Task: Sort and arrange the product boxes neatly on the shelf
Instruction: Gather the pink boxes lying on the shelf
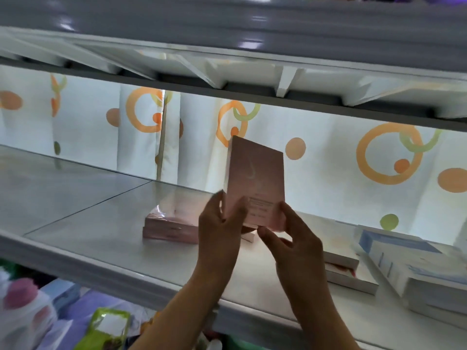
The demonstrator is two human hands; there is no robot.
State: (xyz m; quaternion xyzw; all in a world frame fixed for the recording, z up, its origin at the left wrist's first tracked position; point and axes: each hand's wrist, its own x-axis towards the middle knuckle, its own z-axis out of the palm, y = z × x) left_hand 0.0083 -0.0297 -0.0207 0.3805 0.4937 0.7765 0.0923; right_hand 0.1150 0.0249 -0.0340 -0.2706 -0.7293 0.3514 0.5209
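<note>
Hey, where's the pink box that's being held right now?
In the head view, the pink box stands upright at centre above the shelf, gripped at its bottom by the left hand and right hand.

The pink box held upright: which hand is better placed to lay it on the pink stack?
Probably the left hand: it grips the pink box on the side facing the pink stack.

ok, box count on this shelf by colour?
Pink: 3. That is the held pink box, upright, plus the pink stack lying flat, which looks like 2.
White: 2. The white boxes are stacked.
Blue-and-white: 2. The blue-and-white boxes are blurred at the right edge.
Total: 7
</note>
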